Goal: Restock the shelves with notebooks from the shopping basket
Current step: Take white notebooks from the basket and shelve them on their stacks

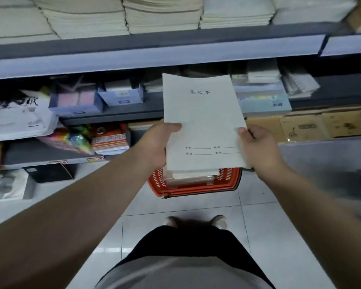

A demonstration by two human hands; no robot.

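Notebooks (202,122) in a thin pale stack are gripped at both side edges. The left hand (156,142) and right hand (258,149) each press a thumb on the cover, their other fingers hidden beneath. Below the fingers stands the red shopping basket (229,182), holding more. Beyond the fingertips runs the grey shelf (154,51).

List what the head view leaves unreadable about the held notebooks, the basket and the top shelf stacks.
All in the head view:
1. pale paper notebook stack: count unknown, the top cover hides the rest.
2. left hand and right hand: fingers mostly hidden under the stack.
3. red plastic shopping basket: far part covered by the stack; contents uncountable.
4. cream notebook piles on the top shelf: cut by the upper edge, blurred.
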